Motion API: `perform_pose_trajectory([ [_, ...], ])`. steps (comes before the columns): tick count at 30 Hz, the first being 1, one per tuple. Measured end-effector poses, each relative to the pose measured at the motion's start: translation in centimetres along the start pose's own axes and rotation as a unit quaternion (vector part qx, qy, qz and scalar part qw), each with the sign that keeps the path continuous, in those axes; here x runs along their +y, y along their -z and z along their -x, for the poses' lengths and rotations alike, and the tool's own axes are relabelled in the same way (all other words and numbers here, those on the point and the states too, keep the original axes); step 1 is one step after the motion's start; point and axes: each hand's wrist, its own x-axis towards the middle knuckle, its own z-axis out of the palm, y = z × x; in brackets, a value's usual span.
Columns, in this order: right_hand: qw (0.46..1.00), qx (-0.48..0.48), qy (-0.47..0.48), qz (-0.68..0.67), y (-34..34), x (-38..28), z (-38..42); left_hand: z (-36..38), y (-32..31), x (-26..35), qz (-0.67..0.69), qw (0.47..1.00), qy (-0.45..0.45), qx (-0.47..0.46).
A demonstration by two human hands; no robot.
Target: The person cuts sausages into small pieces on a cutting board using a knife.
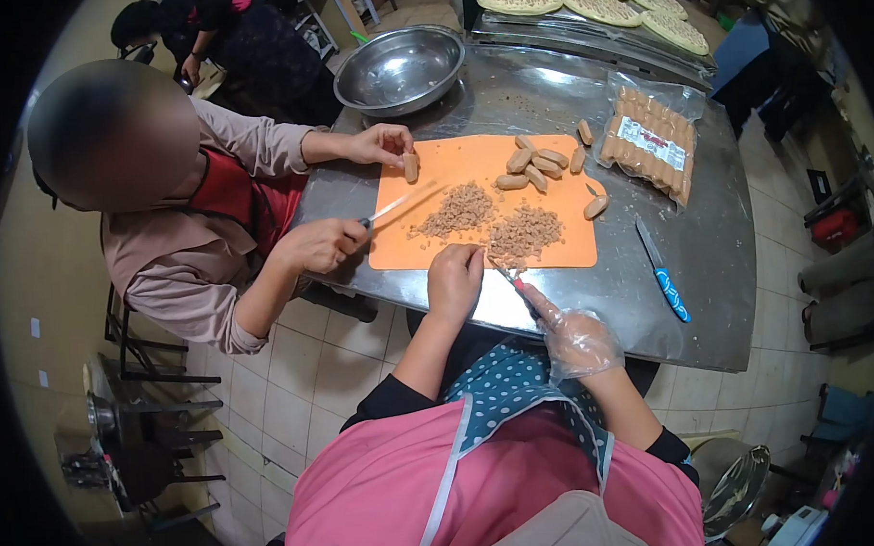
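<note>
My right hand [582,337], in a clear plastic glove, grips a knife [520,287] with red on its handle, at the front edge of the orange cutting board [581,254]. My left hand [457,282] is closed near the blade, fingers pressed together; what they hold, if anything, is hidden. Just beyond lie two heaps of finely chopped sausage [525,233]. Several short sausage pieces [535,164] are piled at the board's back right. A cut sausage piece [596,207] rests by the board's right edge.
Left of me, a co-worker's hand [335,246] holds another knife [406,202]; their other hand [384,145] steadies a sausage piece [411,168]. A blue-handled knife [663,275], a sausage pack [647,140] and a metal bowl [399,72] stand on the steel table [717,302]. Topped flat rounds [601,9] sit behind.
</note>
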Motion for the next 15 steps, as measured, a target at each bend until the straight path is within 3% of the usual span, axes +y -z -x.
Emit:
perform_pose_trajectory([
  [4,0.997,0.040,0.009,-0.072,0.7,0.8,-0.3,-0.5,-0.1,0.2,0.015,1.000,-0.027,-0.004],
  [7,0.995,0.025,-0.057,-0.077,1.3,1.3,0.0,-0.5,0.3,1.4,0.005,0.997,-0.060,0.038],
  [9,0.988,0.123,-0.028,-0.091,0.2,2.9,-0.1,-0.6,0.4,2.1,0.016,0.995,-0.096,0.024],
  [13,0.988,0.146,-0.050,-0.032,-0.2,3.8,-0.2,-0.6,-0.4,3.4,0.013,0.990,-0.137,0.025],
  [15,0.969,0.244,0.009,0.032,-0.8,4.3,-0.4,-0.5,-0.7,3.9,-0.024,0.985,-0.170,0.026],
])
